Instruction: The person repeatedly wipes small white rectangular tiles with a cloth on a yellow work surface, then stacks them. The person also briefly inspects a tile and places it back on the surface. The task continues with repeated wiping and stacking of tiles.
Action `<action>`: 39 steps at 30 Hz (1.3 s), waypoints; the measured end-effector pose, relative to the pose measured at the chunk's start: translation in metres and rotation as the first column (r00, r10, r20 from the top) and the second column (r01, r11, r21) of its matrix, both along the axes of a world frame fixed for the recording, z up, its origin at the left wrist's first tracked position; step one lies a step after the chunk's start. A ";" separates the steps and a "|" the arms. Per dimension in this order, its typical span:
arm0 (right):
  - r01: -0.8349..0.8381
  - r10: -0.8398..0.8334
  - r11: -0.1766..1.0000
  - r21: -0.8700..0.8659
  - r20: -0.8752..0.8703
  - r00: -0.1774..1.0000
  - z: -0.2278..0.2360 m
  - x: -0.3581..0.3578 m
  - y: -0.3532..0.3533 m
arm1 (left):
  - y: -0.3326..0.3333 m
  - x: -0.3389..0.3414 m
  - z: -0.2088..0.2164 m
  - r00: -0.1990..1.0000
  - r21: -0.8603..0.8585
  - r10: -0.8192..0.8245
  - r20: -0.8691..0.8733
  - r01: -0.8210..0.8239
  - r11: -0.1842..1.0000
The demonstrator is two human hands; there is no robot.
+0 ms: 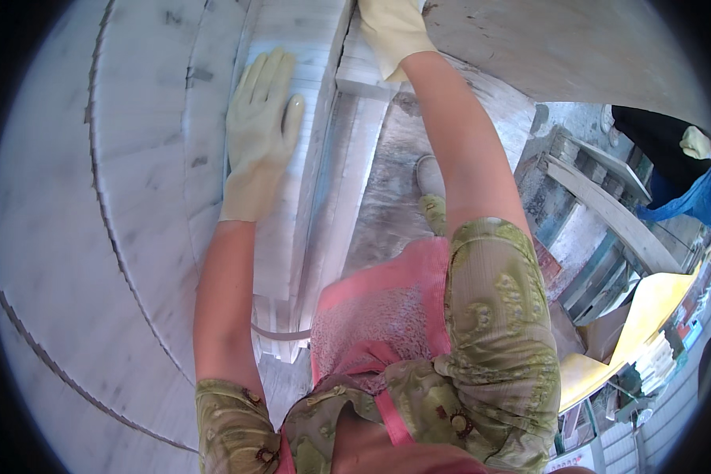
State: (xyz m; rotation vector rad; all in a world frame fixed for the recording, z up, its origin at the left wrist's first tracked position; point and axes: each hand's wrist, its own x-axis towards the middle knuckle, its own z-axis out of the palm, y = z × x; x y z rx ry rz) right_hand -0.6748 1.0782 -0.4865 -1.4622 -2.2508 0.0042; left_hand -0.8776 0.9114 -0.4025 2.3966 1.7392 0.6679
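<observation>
My left hand (262, 130), in a cream rubber glove, lies flat with its fingers stretched out on a row of pale, glossy strips (280, 237) that look like cut stone. Its thumb stands slightly apart, and it grips nothing. Farther up and to the right, my right hand (393, 38) wears a matching glove and reaches over the end of another pale block (363, 67). The top edge of the picture cuts off its fingers, so whatever they touch is hidden. A narrow gap runs between the strips and that block.
Rows of large white-grey slabs (142, 158) with jagged edges fill the left side. A brown-grey board (561, 47) spans the upper right. Planks (608, 209) and a yellow sheet (640, 316) lie at the right. Another person's gloved hand (695, 143) shows beside a blue cloth (691, 201).
</observation>
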 end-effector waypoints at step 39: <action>0.219 -0.144 0.850 -0.479 0.189 0.971 0.039 0.302 -0.470 | -0.109 0.051 0.033 0.993 0.250 0.094 -0.065 -0.075 0.965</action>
